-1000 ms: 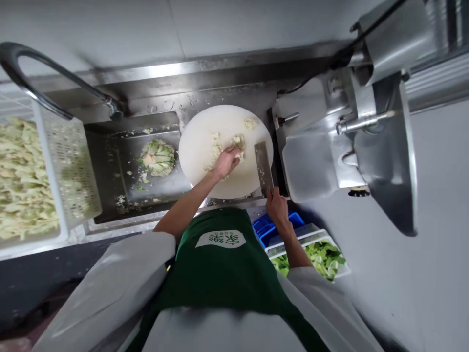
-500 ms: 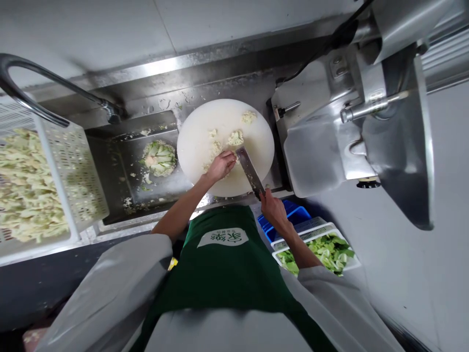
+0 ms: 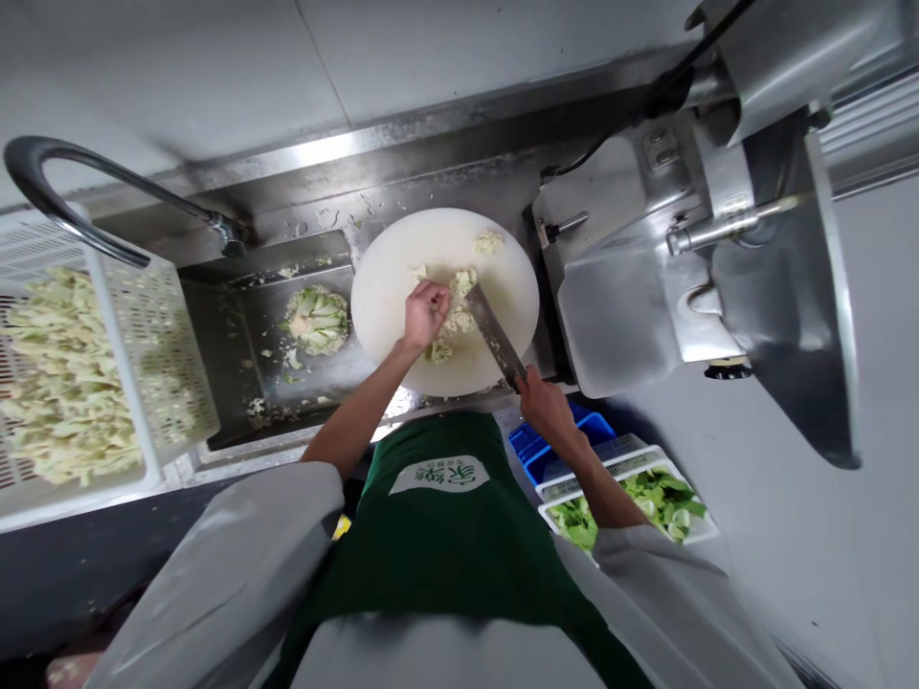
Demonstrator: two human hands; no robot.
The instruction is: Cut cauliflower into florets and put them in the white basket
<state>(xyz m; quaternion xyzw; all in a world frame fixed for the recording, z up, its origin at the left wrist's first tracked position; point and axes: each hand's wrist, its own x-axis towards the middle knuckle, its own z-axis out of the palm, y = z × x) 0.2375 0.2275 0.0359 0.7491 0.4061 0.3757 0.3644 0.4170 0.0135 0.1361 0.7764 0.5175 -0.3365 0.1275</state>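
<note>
My right hand (image 3: pixel 544 407) grips the handle of a cleaver (image 3: pixel 495 335), whose blade lies slanted over a round white cutting board (image 3: pixel 384 258). Over the board's left half, my left hand (image 3: pixel 426 314) has its fingers curled together; whether anything is in them is hidden. Cauliflower pieces (image 3: pixel 459 319) and crumbs lie between that hand and the blade. A separate cauliflower floret (image 3: pixel 489 242) rests near the board's far right edge, and another small piece (image 3: pixel 438 352) sits below my left hand. Left of the board, a cauliflower head (image 3: pixel 316 320) lies stem up in the sink (image 3: pixel 236 325).
A white perforated crate (image 3: pixel 162 349) of cut cauliflower (image 3: pixel 72 383) stands at the left, under a curved faucet (image 3: pixel 107 153). Close on the right is a metal slicing machine (image 3: pixel 617 306). Below it are a blue crate (image 3: pixel 535 450) and a white basket of leafy greens (image 3: pixel 664 498).
My left hand has moved up and left, away from the blade, uncovering cauliflower pieces on the board. The cleaver stays in my right hand at nearly the same slant. The whole view has shifted slightly.
</note>
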